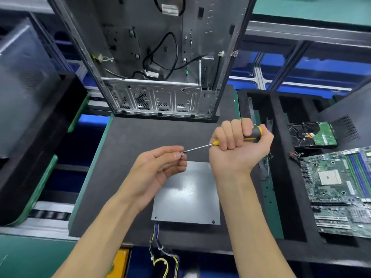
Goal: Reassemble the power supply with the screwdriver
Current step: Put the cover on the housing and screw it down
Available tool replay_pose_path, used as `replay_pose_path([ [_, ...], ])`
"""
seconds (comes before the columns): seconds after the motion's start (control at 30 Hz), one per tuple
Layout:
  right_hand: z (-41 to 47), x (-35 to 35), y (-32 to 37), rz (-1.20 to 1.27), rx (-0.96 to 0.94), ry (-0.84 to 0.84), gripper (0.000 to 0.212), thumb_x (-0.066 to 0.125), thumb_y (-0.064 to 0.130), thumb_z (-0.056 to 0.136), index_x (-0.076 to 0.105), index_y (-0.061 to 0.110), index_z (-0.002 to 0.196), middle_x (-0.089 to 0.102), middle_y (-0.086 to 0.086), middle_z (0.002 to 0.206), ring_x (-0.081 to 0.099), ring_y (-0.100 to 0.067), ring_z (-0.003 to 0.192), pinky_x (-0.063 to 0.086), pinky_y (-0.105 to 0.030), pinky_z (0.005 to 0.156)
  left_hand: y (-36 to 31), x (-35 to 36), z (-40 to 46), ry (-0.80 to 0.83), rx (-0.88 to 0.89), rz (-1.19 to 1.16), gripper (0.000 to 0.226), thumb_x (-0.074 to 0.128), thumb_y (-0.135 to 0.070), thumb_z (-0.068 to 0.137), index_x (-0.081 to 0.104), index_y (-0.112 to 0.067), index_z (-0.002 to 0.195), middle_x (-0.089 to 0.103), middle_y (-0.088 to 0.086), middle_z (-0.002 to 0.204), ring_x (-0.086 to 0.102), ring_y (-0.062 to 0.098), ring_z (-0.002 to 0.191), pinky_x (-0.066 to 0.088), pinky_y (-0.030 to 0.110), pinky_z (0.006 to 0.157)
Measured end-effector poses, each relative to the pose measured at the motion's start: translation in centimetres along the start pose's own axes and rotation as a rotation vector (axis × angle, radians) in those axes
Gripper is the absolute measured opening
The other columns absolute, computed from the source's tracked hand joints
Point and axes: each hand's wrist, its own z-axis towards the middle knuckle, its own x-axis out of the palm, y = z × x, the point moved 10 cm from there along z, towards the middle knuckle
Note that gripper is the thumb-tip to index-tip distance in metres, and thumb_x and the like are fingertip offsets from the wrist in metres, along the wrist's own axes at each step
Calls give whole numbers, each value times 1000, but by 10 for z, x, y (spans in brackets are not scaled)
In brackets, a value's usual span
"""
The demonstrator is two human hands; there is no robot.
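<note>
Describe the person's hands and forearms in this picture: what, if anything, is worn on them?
Both the left hand and the right hand are bare: no gloves, rings, watch or wrist strap can be seen. Both forearms are uncovered as far as the bottom edge of the picture, so no sleeve shows. The fingernails are short and unpainted. No marks or bandages are visible.

The screwdriver (pixel 250 133) handle is yellow and grey, its shaft silver. The supply (pixel 187 194) is plain grey with yellow and purple wires (pixel 160 255). The mat (pixel 128 149) is dark grey, the motherboard (pixel 339 189) green.
</note>
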Motion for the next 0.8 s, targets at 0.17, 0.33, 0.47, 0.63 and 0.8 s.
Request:
replay_pose_path([
  [0.17, -21, -2, 7, -35, -19, 0, 29, 40, 31, 84, 33, 19, 59, 17, 5, 47, 13, -13, 42, 14, -25, 36, 5, 0, -23, -70, 35, 1, 17, 72, -8, 79, 81, -5, 92, 75, 14, 86, 73, 21, 77, 58, 24, 72],
  [0.33, -40, -7, 12, -30, -31, -2, 26, 42, 30, 80, 32, 19, 58, 16, 5, 48, 12, -13, 42, 15, -25, 35, 12, -1, -45, -98, 58, 3, 16, 75, -11, 78, 81, -5, 91, 74, 15, 87, 73, 22, 81, 58, 25, 74],
  [0.47, -54, -10, 10, -31, -8, 0, 27, 41, 31, 80, 32, 18, 57, 16, 5, 47, 12, -12, 42, 13, -24, 35, 13, -1, -62, -110, 81, 11, 13, 76, -10, 78, 81, -5, 89, 75, 16, 87, 74, 24, 80, 59, 25, 74],
  [0.63, -70, -14, 6, -31, 16, -10, 33, 37, 34, 87, 31, 18, 59, 16, 5, 47, 11, -12, 42, 14, -24, 35, -2, -6, -82, -208, 239, 288, 9, 76, -4, 85, 81, -11, 88, 77, 14, 83, 76, 27, 78, 60, 28, 76],
  [0.8, -79, -17, 5, 4, 35, -21, 36, 35, 35, 90, 31, 18, 59, 16, 5, 47, 12, -12, 41, 16, -24, 33, -8, -1, -94, -213, 294, 469, 9, 77, -12, 82, 81, -20, 85, 77, 10, 79, 76, 27, 75, 62, 31, 80],
])
